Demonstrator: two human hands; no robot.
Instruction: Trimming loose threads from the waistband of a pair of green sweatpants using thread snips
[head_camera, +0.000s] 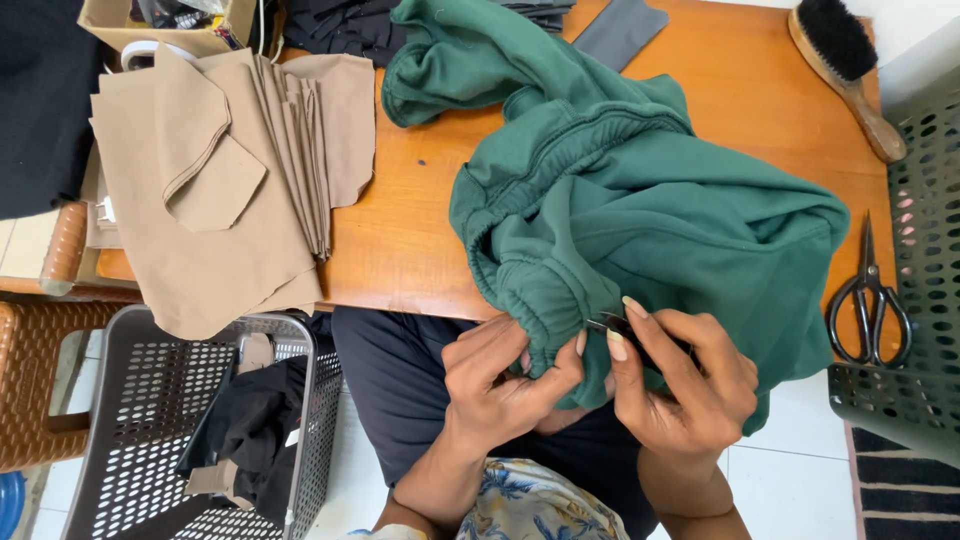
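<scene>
A green fleece garment (640, 200) lies bunched over the front right of the orange wooden table (400, 230) and hangs off its edge into my lap. My left hand (500, 375) pinches the elastic cuff (535, 305) of the garment between thumb and fingers. My right hand (680, 380) holds a small dark thread snipper (612, 324), its tip at the cuff seam, right beside my left thumb. Both hands are below the table's front edge.
A stack of tan cut fabric pieces (220, 180) lies at the table's left. Black scissors (868, 300) rest at the right edge, a wooden brush (845, 70) at the back right. A grey perforated basket (190, 430) with dark cloth stands at lower left, another basket (925, 250) at right.
</scene>
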